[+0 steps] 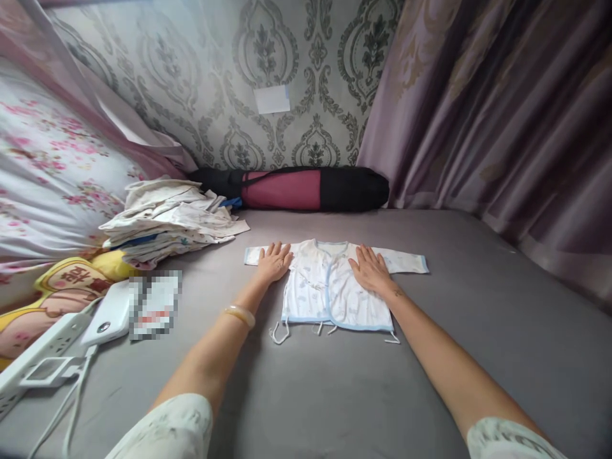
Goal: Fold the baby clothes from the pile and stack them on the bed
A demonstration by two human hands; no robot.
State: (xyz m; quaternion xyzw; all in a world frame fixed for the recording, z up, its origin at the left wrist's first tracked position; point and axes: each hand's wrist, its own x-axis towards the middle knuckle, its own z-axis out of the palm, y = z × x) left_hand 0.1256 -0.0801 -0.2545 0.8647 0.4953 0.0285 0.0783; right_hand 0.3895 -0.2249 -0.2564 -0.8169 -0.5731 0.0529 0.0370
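Observation:
A small white baby shirt (310, 287) with pale blue trim lies spread out on the grey bed sheet (325, 395), its sleeves stretched to both sides. White tie strings hang from its lower edge. My left hand (276, 261) rests flat on the inner part of the left sleeve, fingers stretched out. On the shirt's right shoulder, where the other sleeve begins, my right hand (370, 269) lies flat with its fingers extended. Neither hand grips the cloth. A pale bangle (240, 315) circles my left wrist.
A pile of folded clothes (172, 220) stands at the back left. By the wall lies a long black and maroon bag (282, 190). On the left are a power strip (36, 357), a white power bank (109, 312), cables, a blurred packet (157, 305) and a yellow printed cushion (67, 280).

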